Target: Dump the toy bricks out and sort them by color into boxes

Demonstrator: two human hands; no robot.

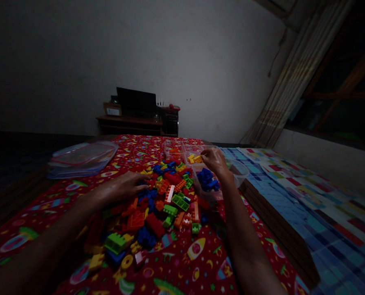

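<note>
A heap of mixed toy building bricks in red, orange, green, blue and yellow is spread over the red patterned cloth. My left hand reaches to the left side of the heap, thumb and fingers apart at the bricks, with nothing visible held. Over a clear plastic divided box is my right hand, its fingers drawn together above the back compartments. Whatever they may pinch is hidden. Yellow bricks lie in a compartment beside its fingertips. Blue bricks fill the nearer compartment, below the hand.
Flat clear plastic lids or bags are stacked at the table's left. Another clear container with orange bricks stands behind the heap. A checked bedspread lies to the right. A monitor sits on a desk by the wall.
</note>
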